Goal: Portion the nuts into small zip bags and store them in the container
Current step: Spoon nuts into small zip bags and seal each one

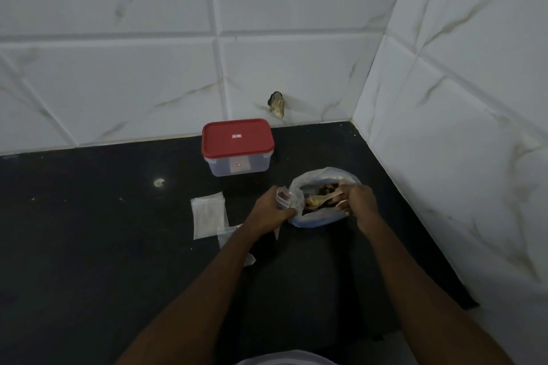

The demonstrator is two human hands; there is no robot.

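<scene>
Over nut bag (323, 176), right hand (360, 201) grips spoon (321, 201).

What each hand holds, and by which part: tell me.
Left hand grips a small zip bag near its zip end; right hand pinches a spoon by its handle.

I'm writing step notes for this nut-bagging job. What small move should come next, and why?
Probably tip the spoon into the small zip bag: the right hand grips it, loaded with nuts, inside the big bag, and the left hand holds the small zip bag beside it.
</scene>
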